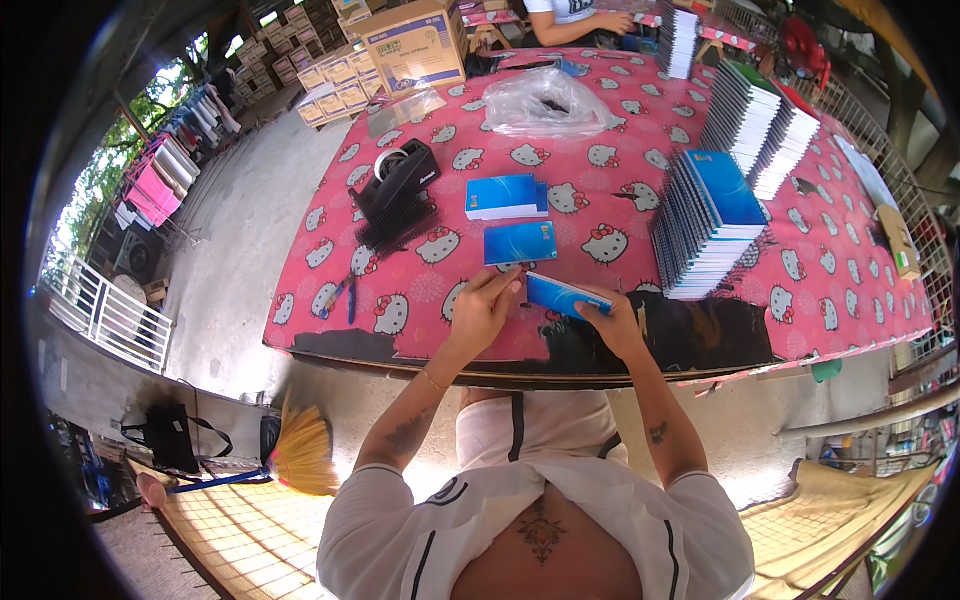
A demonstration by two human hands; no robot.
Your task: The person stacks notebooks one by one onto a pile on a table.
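My right hand (612,325) grips the right end of a small blue notebook (565,296), tilted above the table near its front edge. My left hand (484,308) is by the notebook's left end, thumb and fingertips drawn together; what is between them, if anything, is too small to make out. Just beyond those fingertips a blue spiral notebook (520,243) lies flat. Behind it sits a short stack of blue notebooks (502,195). A tall stack of blue spiral notebooks (708,225) stands to the right.
Left on the pink patterned tablecloth (425,325) are a black tape dispenser (400,180) and a blue-handled tool (350,297). Further back are clear plastic (550,103), a large carton (415,45) and more notebook stacks (742,112). Another person (565,22) is across the table.
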